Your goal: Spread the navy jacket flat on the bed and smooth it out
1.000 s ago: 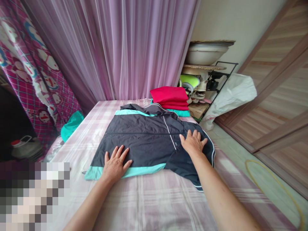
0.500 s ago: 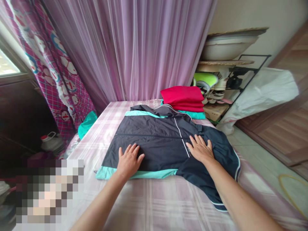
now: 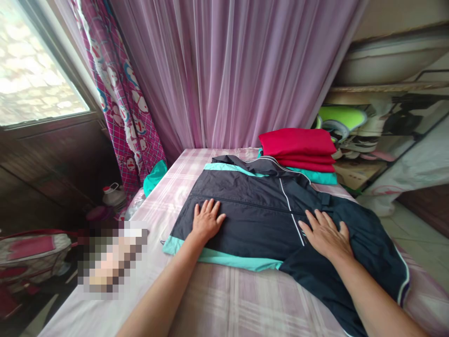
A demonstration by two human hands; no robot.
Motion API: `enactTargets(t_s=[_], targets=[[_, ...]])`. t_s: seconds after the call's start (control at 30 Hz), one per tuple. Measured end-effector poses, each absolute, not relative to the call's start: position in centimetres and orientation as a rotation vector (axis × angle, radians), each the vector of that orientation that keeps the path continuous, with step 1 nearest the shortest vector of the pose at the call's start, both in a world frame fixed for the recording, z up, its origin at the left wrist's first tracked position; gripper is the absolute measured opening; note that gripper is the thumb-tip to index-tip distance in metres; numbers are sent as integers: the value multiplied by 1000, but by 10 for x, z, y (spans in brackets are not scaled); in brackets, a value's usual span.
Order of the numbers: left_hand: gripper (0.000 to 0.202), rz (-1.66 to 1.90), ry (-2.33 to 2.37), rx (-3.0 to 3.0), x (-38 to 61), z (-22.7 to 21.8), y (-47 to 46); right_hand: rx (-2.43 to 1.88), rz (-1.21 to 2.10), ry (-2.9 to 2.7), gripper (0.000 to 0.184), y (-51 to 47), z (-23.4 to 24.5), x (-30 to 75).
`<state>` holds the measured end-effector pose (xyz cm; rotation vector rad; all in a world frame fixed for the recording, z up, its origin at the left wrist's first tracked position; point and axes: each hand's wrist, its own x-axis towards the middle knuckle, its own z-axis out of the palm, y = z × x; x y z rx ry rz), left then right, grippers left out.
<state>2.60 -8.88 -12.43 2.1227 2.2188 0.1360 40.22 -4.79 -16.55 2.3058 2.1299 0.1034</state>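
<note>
A dark navy jacket (image 3: 259,210) with teal trim and thin white piping lies spread flat on a pink checked bed (image 3: 228,304). My left hand (image 3: 206,221) rests palm down on the jacket's lower left part, fingers stretched out. My right hand (image 3: 326,235) lies flat on the jacket to the right of the white piping, fingers apart. Neither hand holds anything.
A stack of folded red clothes (image 3: 298,147) on a folded teal piece sits at the bed's far right corner. Purple curtains (image 3: 228,70) hang behind. A teal cloth (image 3: 154,175) and a plastic jug (image 3: 114,196) are left of the bed. A shoe rack (image 3: 368,135) stands at right.
The view has swung to the left, bringing a window into sight. Both hands stay flat on the jacket, having slid only slightly across it.
</note>
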Motion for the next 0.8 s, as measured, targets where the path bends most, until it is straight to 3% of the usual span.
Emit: enactTargets(t_s=[0.17,0.4,0.57,0.8], targets=[[64,21,2411,1876,-38,-118,-90,2285,90,2091,71,-52,-155,396],[58,133,2481,1905,-40,-128,-91,2260,165,2205,67,-32,-137,379],[44,224,2534,1764,-55,-110,-72,2222,33,2155,63,-21,-152,374],[39,117,2581,1542,-72,-87,-20,2218,140,2207,60,-27,-161,375]])
